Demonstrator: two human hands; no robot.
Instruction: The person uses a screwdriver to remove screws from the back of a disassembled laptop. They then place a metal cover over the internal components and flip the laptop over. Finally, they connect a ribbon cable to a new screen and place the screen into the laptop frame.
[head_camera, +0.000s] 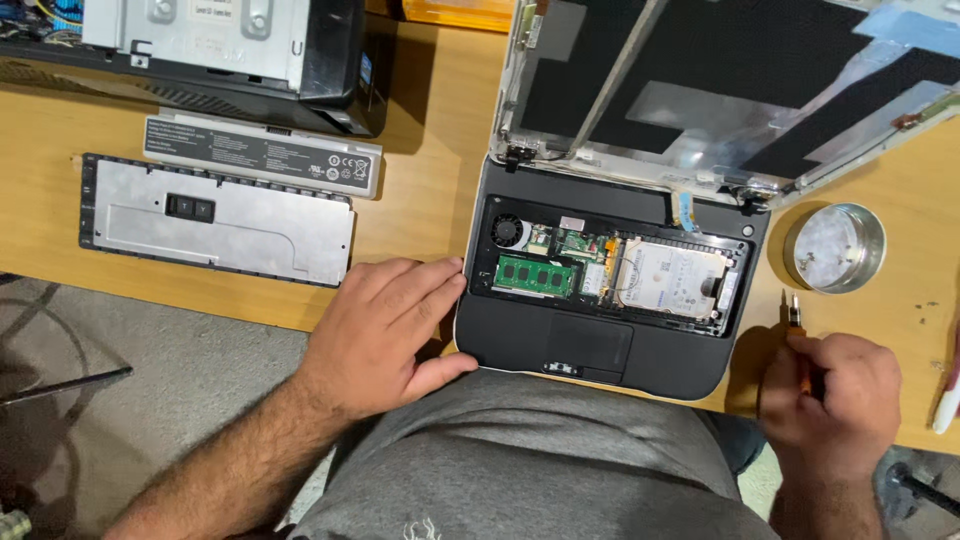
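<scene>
One round metal tin (835, 247), contents unclear

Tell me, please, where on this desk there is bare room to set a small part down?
Bare wood lies between the keyboard plate and the opened laptop, above the left hand, and around the round tin, above the right hand. The back left is crowded: battery against black case.

Laptop base (600, 350): black casing. Memory module (535, 275): green. Hard drive (668, 280): silver with white label. Screen back (720, 90): black with silver foil patches and blue tape. Keyboard underside (215, 220): silver, black edging. Battery (262, 155): grey. Round tin (835, 247): silver. Table (430, 130): light wood. Screwdriver (797, 325): orange handle.
</scene>
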